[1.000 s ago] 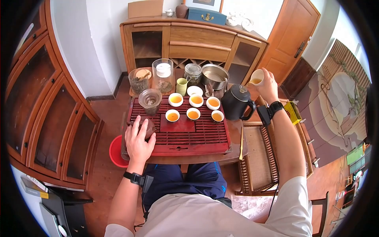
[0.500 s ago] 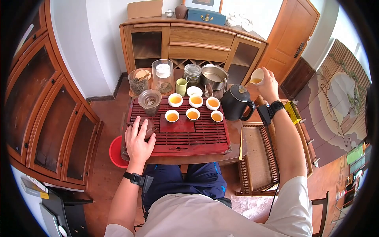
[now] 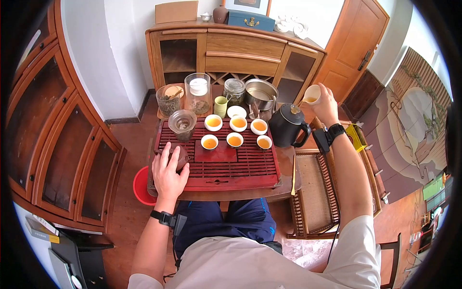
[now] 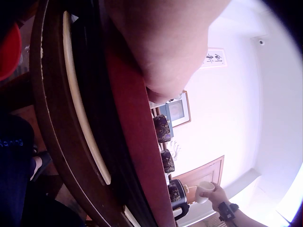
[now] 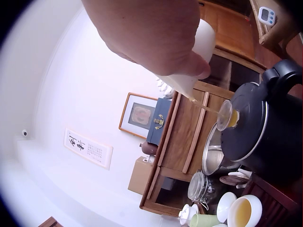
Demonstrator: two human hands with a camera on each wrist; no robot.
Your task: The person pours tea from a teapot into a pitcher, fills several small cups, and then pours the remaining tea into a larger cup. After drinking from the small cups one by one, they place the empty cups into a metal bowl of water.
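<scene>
My right hand (image 3: 328, 107) grips a white pitcher (image 3: 314, 91) of tea, held tilted above and beyond the black kettle (image 3: 285, 129). From its spout a thin stream of tea runs down, overlapping the kettle's lid knob (image 5: 232, 118) in the right wrist view. My left hand (image 3: 168, 176) rests over a small brown clay teapot (image 3: 182, 157), fingers extended across it; the hand hides part of the pot. Several small white-rimmed cups (image 3: 210, 148) filled with amber tea stand in two rows on the red slatted tea tray (image 3: 226, 182).
A glass vessel (image 3: 185, 131) stands at the tray's back left. Behind are glass jars (image 3: 234, 89), a green cup (image 3: 220, 107) and a steel pot (image 3: 261, 96). A red bucket (image 3: 140, 188) sits at the left, and a wooden trolley (image 3: 315, 212) at the right.
The right hand stays up with the pitcher, which looks slightly more tilted, with less tea visible inside. The left hand keeps its place on the teapot.
</scene>
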